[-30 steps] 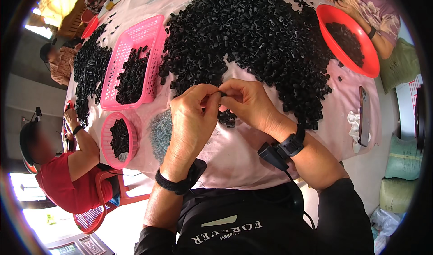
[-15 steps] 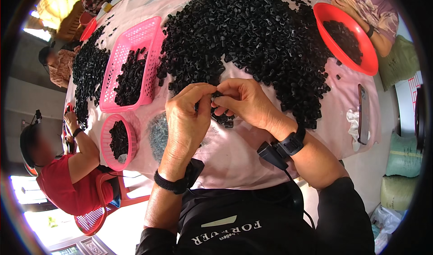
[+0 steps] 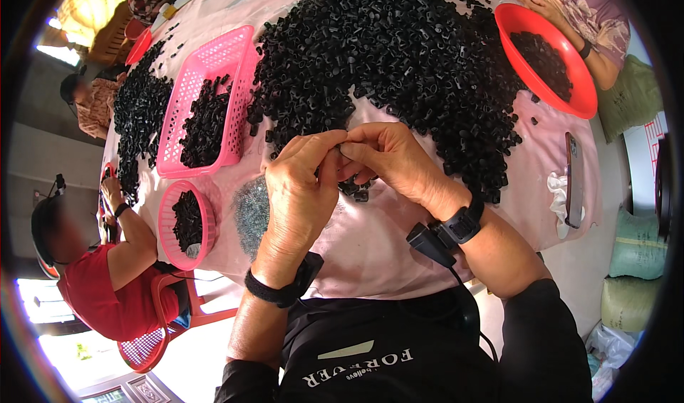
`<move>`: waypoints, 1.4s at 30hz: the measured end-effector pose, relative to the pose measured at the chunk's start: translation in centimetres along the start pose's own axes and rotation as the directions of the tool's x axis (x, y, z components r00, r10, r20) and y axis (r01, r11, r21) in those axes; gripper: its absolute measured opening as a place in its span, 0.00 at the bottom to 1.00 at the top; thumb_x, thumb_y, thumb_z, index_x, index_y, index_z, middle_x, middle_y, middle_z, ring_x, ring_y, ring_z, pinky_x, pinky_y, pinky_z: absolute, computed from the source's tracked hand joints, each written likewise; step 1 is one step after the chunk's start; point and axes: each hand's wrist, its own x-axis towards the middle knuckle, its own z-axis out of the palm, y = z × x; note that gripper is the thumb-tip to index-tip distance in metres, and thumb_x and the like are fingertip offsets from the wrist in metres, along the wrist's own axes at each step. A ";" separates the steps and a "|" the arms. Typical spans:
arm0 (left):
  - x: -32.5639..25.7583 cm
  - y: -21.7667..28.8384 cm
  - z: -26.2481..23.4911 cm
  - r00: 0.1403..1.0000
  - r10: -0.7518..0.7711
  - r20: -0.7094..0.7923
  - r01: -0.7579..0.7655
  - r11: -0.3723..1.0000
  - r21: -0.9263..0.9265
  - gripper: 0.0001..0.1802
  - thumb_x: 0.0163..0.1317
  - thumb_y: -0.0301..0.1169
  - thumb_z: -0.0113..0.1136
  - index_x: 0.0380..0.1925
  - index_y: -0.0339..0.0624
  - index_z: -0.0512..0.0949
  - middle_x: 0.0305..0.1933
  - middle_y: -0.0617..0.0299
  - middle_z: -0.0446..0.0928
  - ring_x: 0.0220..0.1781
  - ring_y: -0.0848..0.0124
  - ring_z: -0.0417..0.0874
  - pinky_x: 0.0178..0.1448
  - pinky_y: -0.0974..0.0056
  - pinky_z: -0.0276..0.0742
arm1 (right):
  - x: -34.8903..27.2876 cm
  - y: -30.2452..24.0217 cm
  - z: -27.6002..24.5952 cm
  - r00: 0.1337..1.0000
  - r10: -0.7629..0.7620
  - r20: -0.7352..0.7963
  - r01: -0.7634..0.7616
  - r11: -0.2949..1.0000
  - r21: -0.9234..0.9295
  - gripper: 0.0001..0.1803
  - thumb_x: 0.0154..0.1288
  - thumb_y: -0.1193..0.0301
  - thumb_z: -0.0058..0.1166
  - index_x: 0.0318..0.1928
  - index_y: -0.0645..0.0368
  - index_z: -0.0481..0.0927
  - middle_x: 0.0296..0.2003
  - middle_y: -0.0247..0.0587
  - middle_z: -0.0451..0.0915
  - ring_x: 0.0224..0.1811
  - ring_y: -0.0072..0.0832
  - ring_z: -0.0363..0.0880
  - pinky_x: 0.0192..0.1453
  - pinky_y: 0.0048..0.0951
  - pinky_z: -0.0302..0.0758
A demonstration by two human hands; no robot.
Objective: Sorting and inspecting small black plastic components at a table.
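Head view: black piece (image 3: 340, 149) mostly hidden by fingers (image 3: 360, 151).

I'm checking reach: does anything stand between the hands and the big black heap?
Nothing visible does: the left hand and right hand appear close to the near edge of the black heap.

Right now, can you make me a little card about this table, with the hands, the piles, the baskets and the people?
Left hand: pinching a dark bit, mostly hidden
Right hand: pinching at the same spot, fingertips meeting the left's
Big pile: small black parts, beyond the hands
Grey heap: left of the left hand
Long basket: pink, black parts inside
Round basket: pink, black parts inside
Bowl: red, at right, dark parts inside
Cloth: pink, under everything
People: one in red at left, one in purple by the bowl
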 end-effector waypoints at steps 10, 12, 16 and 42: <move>-0.1 -0.3 0.3 0.996 0.073 0.053 -0.069 0.995 -0.074 0.21 0.57 0.18 0.66 0.53 0.36 0.82 0.48 0.48 0.84 0.44 0.51 0.87 0.49 0.56 0.85 | -0.3 -0.7 0.3 0.998 0.039 -0.057 -0.036 0.998 0.042 0.08 0.75 0.73 0.57 0.44 0.65 0.85 0.36 0.37 0.88 0.33 0.17 0.84 0.38 0.20 0.81; -0.1 -0.6 0.6 0.992 0.100 0.081 -0.106 0.992 0.070 0.27 0.53 0.20 0.73 0.56 0.34 0.81 0.52 0.47 0.84 0.51 0.52 0.88 0.53 0.57 0.84 | 0.0 -0.2 0.1 0.999 0.007 -0.039 -0.005 0.999 0.044 0.08 0.75 0.73 0.56 0.44 0.65 0.85 0.35 0.36 0.88 0.33 0.16 0.84 0.38 0.20 0.81; -0.3 -0.7 1.0 0.989 0.061 0.136 -0.064 0.998 0.022 0.26 0.53 0.20 0.70 0.54 0.29 0.79 0.51 0.43 0.81 0.51 0.45 0.84 0.54 0.51 0.83 | 0.4 0.7 -0.2 1.000 -0.027 0.006 0.027 1.000 0.005 0.10 0.78 0.70 0.56 0.46 0.64 0.85 0.37 0.34 0.86 0.36 0.15 0.85 0.43 0.20 0.85; -0.4 -0.6 1.5 0.992 0.062 0.106 -0.070 0.995 0.073 0.17 0.58 0.21 0.65 0.49 0.30 0.79 0.40 0.44 0.83 0.41 0.45 0.85 0.47 0.49 0.82 | 0.2 0.8 0.0 0.997 -0.014 -0.082 0.016 0.999 0.028 0.15 0.77 0.64 0.59 0.41 0.65 0.87 0.29 0.32 0.85 0.29 0.15 0.82 0.34 0.20 0.82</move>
